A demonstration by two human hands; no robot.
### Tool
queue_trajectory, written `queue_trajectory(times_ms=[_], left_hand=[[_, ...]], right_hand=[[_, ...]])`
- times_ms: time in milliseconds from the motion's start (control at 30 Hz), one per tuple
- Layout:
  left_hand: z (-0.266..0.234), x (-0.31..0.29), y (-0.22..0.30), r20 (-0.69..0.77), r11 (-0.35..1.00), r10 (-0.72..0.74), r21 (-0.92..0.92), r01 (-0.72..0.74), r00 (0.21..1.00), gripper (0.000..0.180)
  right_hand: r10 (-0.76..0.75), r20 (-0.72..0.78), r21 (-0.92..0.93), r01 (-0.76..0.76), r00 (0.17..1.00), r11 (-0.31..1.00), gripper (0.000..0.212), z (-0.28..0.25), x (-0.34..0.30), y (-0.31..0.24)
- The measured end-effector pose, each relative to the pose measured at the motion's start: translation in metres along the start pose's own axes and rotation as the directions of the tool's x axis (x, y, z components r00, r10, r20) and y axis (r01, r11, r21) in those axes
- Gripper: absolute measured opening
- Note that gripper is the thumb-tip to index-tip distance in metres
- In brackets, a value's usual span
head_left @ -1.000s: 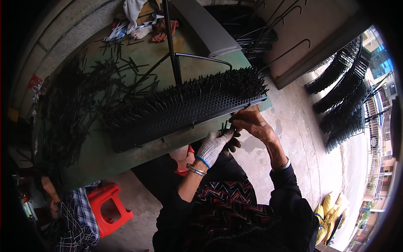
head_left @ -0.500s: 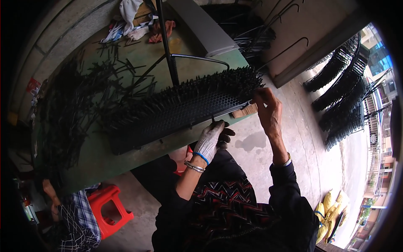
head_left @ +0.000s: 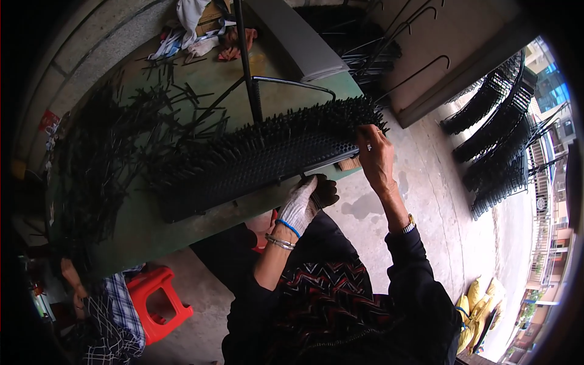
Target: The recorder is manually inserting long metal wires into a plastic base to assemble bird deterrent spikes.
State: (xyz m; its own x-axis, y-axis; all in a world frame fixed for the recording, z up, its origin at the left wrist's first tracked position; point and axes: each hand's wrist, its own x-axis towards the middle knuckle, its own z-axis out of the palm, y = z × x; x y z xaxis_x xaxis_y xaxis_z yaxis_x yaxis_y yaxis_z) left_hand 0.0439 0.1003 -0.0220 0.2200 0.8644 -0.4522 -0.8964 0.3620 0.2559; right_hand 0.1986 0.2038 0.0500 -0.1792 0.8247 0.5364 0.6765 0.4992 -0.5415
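A long black perforated panel (head_left: 243,173) lies across the green table (head_left: 146,237). Rows of thin black strips (head_left: 286,123) stand up from its holes along the far side. My right hand (head_left: 378,157), bare, is at the panel's right end with thumb and fingers pinched together; whatever is between the fingertips is too small to make out. Below the panel's near edge is my left hand (head_left: 304,199), in a white glove with dark fingers. Its fingers are curled, and what they hold is hidden. Several loose black strips (head_left: 121,134) are heaped left of the panel.
A black metal stand (head_left: 250,91) rises behind the panel. Cloths (head_left: 201,42) and a grey sheet (head_left: 298,45) lie farther back. Hooked rods (head_left: 420,73) lean at the wall. A red stool (head_left: 159,304) and another person's arm (head_left: 74,283) are at the lower left.
My right hand has moved slightly left, onto the panel's right end, fingers still pinched. My left hand remains below the near edge, its wrist and fingers turned a little.
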Motion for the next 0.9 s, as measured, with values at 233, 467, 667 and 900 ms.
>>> queue_trajectory(times_ms=[233, 467, 667, 900], left_hand=[[0.012, -0.015, 0.003, -0.023, 0.992, -0.031, 0.123, 0.033, 0.999, 0.030], [0.014, -0.013, -0.011, -0.023, 0.978, -0.008, 0.207, 0.013, 1.000, 0.030], [0.020, -0.019, -0.013, -0.068, 0.972, -0.053, 0.226, 0.067, 0.996, 0.026], [0.025, -0.024, -0.015, -0.056, 0.968, -0.030, 0.249, 0.043, 0.998, 0.023]], right_hand=[[-0.069, 0.140, -0.213, 0.098, 0.988, 0.972, 0.009, 0.003, 0.010, -0.002], [-0.168, 0.197, -0.190, 0.206, 0.966, 0.960, 0.008, 0.000, 0.017, 0.003], [-0.190, 0.119, -0.270, 0.215, 0.975, 0.939, 0.008, 0.011, 0.015, 0.002], [-0.097, 0.163, -0.247, 0.136, 0.982, 0.959, 0.007, 0.007, 0.024, 0.000]])
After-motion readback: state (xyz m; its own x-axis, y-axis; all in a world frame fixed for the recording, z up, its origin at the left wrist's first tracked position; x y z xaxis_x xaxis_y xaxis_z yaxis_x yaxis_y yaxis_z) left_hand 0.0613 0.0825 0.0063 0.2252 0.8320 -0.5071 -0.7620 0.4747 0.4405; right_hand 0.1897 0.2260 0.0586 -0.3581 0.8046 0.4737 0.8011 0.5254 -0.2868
